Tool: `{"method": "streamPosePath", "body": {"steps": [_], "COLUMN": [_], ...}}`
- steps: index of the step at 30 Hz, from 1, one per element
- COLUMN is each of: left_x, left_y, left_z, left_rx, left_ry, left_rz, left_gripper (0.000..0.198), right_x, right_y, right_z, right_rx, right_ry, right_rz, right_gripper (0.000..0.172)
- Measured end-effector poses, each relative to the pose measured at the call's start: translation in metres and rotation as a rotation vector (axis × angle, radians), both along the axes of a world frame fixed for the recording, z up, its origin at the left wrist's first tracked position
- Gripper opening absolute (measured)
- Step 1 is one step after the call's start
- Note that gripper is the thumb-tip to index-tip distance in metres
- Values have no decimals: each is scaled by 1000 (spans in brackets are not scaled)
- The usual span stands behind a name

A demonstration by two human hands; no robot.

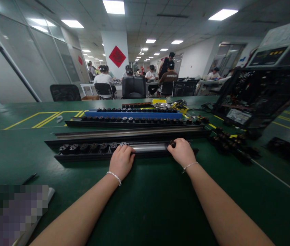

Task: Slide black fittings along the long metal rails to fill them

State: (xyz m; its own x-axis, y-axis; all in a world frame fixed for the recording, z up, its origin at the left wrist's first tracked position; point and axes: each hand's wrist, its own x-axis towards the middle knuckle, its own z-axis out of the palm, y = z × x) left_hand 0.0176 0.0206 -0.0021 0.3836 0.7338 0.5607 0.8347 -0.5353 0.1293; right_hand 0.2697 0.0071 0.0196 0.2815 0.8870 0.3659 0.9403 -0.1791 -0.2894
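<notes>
A long black track (150, 154) with a bare silver channel lies crosswise before me. Black round socket modules (84, 147) sit in a row along its left part. My left hand (121, 159) is closed over the track, just right of this row, its fingers curled at the near edge. Toward the track's right end, my right hand (182, 152) pinches a small black socket module (173, 144) at the channel. The fingers partly hide that module, and whether it sits in the channel I cannot tell.
Behind lie another black track (132, 132), a filled black track (104, 122) and a blue track (134, 115). Loose black modules (231, 141) are scattered to the right, near an open computer case (258, 95). A pen (29, 178) lies left. Several people sit farther back.
</notes>
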Motion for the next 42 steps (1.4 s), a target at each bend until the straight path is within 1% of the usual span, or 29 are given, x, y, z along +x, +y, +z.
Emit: {"method": "streamPosePath", "body": {"steps": [8,22,33,38,42], "left_x": [1,0,-1,0,0], "left_y": [-1,-1,0,-1,0], "left_z": [2,1,0,1,1], "left_rx": [-14,-11,0,-7,2], "left_ry": [7,21,11,11,15], "left_rz": [-2,1,-3,-3,1], "left_gripper": [7,7,7,7,7], "right_x": [13,31,34,37,41], "right_y": [0,-1,-4,-3,-4], "right_z": [2,7,10,9,10], "right_rx": [-19,-105,-107,-120,-138], "right_ry": [-7,-38,-7,-6,-1], "right_rz": [-28,-76,-99,-123,-168], "right_gripper": [26,31,32,31,34]}}
